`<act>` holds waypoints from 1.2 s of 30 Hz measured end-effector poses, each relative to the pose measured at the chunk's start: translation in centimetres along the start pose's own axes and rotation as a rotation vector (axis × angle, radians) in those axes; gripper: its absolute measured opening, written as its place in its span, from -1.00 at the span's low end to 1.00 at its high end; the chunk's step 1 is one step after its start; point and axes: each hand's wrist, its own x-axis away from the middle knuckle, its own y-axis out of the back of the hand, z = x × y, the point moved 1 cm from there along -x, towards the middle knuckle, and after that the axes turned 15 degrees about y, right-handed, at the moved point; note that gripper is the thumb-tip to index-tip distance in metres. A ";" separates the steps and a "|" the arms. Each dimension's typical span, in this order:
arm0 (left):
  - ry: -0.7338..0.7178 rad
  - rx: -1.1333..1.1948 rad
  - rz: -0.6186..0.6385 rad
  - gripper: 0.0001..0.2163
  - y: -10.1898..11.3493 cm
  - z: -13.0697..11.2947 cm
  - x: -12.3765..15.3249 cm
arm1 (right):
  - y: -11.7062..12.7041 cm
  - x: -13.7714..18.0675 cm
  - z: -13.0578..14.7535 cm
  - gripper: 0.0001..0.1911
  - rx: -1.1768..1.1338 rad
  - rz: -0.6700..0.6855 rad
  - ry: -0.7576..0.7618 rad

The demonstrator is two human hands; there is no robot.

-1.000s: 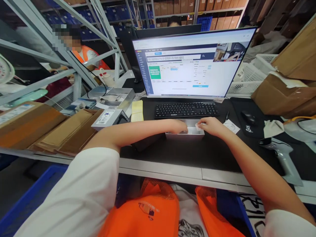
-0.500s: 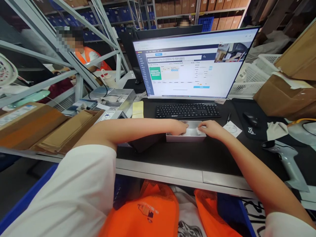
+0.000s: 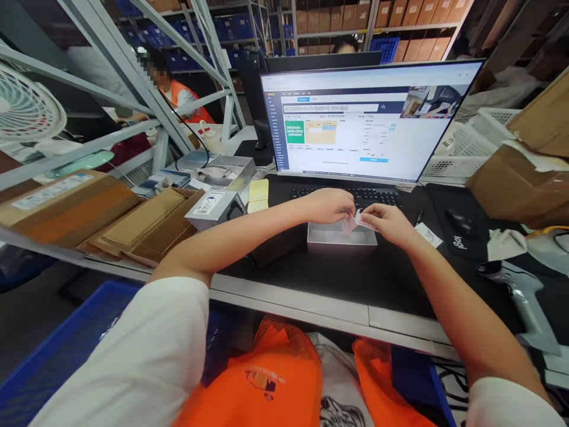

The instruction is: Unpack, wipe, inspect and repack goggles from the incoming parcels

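Observation:
A small open silver box [image 3: 341, 242] sits on the black desk mat in front of the keyboard [image 3: 377, 197]. Just above the box, my left hand [image 3: 331, 205] and my right hand [image 3: 386, 223] meet, both pinching a small pale packet [image 3: 355, 222] between their fingertips. The packet hangs over the box's opening. What lies inside the box I cannot make out.
A wide monitor [image 3: 368, 121] stands behind the keyboard. A mouse [image 3: 460, 223] on its pad and a handheld scanner [image 3: 518, 290] lie at the right. Cardboard boxes [image 3: 62, 204] and a white carton [image 3: 214, 209] sit left. A person in an orange vest [image 3: 184, 98] works behind the shelving.
Both hands have risen out of the box and come together above it, lifting the small packet. The view has shifted slightly to the left.

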 end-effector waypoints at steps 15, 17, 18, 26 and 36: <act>0.332 0.623 -0.343 -0.33 -3.0 -0.6 1.8 | -2.3 0.6 1.5 -0.40 -0.524 0.092 -0.030; 0.433 0.943 -0.172 -0.25 -3.9 0.2 1.9 | -2.4 0.6 1.8 -0.43 -0.450 0.079 -0.034; 0.452 1.074 -0.067 -0.30 -4.3 0.5 2.0 | -2.4 0.6 2.0 -0.45 -0.418 0.074 -0.038; 0.569 1.046 0.053 -0.75 -5.8 2.3 3.1 | -3.5 -0.1 1.9 -0.59 -0.060 0.164 -0.107; 0.699 0.839 -0.121 -0.36 -8.3 2.6 3.0 | -4.1 -3.0 1.3 -0.83 0.316 0.231 -0.099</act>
